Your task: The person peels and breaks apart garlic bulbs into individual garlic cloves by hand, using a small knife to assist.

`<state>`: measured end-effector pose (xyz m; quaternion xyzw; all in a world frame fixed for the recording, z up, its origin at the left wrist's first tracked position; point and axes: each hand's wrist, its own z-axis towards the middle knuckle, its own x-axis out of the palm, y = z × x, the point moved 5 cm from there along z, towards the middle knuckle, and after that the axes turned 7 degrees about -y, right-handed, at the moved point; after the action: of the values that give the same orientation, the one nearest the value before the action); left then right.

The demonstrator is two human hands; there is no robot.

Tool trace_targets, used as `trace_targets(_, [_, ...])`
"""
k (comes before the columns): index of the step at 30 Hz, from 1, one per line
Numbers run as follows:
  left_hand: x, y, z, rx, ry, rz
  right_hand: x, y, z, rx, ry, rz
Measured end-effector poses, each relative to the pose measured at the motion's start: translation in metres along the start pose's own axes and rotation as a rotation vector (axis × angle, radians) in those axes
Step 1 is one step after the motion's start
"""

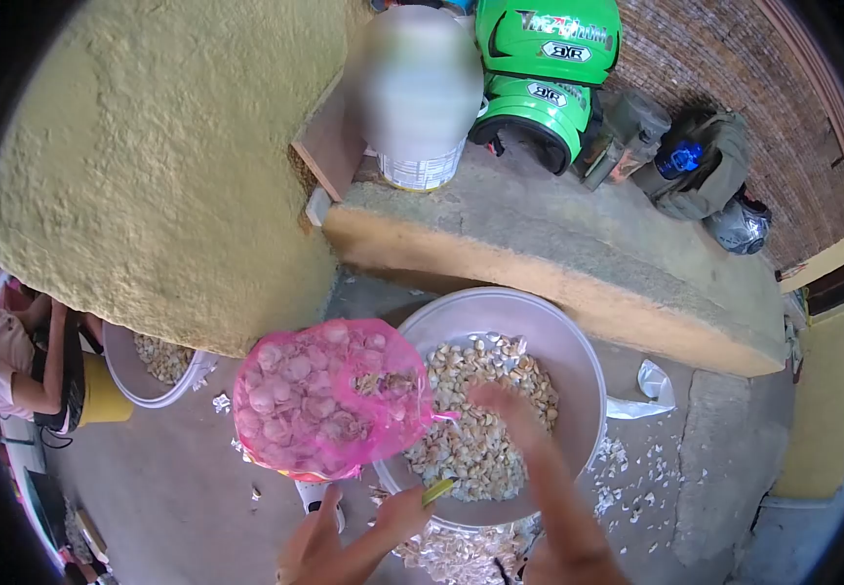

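My left hand is closed round a slim yellow-green handle at the near rim of a large whitish basin. What the handle belongs to is hidden in my fingers. Garlic cloves cover much of the basin's bottom. Over them reaches my right hand, its fingers smeared by motion. A pink mesh bag full of garlic bulbs overlaps the basin's left side.
Garlic skins lie heaped below the basin and scattered right of it. Behind runs a concrete ledge bearing green helmets, a bucket and a bag. At left, another person sits by a second basin of garlic.
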<state>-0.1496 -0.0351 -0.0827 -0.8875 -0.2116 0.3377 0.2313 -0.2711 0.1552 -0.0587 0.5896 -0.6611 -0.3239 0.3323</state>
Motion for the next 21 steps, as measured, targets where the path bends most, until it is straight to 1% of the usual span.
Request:
trace_targets(1, [0.006,0.004,0.003,0.020,-0.002,0.014,0.005,0.060,0.037,-0.074,-0.181,-0.046])
trace_targets(2, [0.010,0.004,0.004,0.039,-0.007,0.027,0.005,0.095,0.078,-0.351,-0.166,0.121])
trace_targets(3, [0.008,0.002,0.002,0.033,0.005,0.036,0.008,0.142,0.111,-0.602,-0.382,-0.109])
trace_targets(4, [0.004,-0.003,0.003,0.027,0.012,0.043,0.024,0.193,0.122,-0.742,-0.443,-0.098])
trace_targets(5, [0.002,-0.005,0.002,0.016,0.021,0.049,0.041,0.238,0.123,-1.141,-0.656,-0.625])
trace_targets(6, [0.002,-0.004,0.000,0.017,0.021,0.042,0.056,0.268,0.131,-1.351,-0.720,-0.694])
trace_targets(8, [0.002,-0.006,0.001,0.031,0.017,0.029,0.077,0.297,0.164,-1.511,-0.699,-1.079])
trace_targets(11, [0.000,-0.009,0.002,0.031,0.036,0.056,0.092,0.311,0.184,-1.250,-0.666,-1.365])
trace_targets(12, [0.000,-0.010,0.003,0.046,0.031,0.054,0.098,0.314,0.182,-1.271,-0.749,-1.480])
trace_targets(15, [-0.001,-0.010,0.004,0.064,0.029,0.051,0.100,0.328,0.187,-1.232,-0.766,-1.629])
trace_targets(16, [-0.001,-0.012,0.005,0.066,0.035,0.053,0.099,0.327,0.185,-1.334,-0.804,-1.591])
trace_targets(19, [0.006,-0.013,0.009,0.097,0.046,0.042,0.096,0.323,0.189,-1.222,-0.705,-1.553])
trace_targets(21, [0.010,-0.011,0.009,0.104,0.061,0.043,0.092,0.324,0.182,-1.145,-0.594,-1.502])
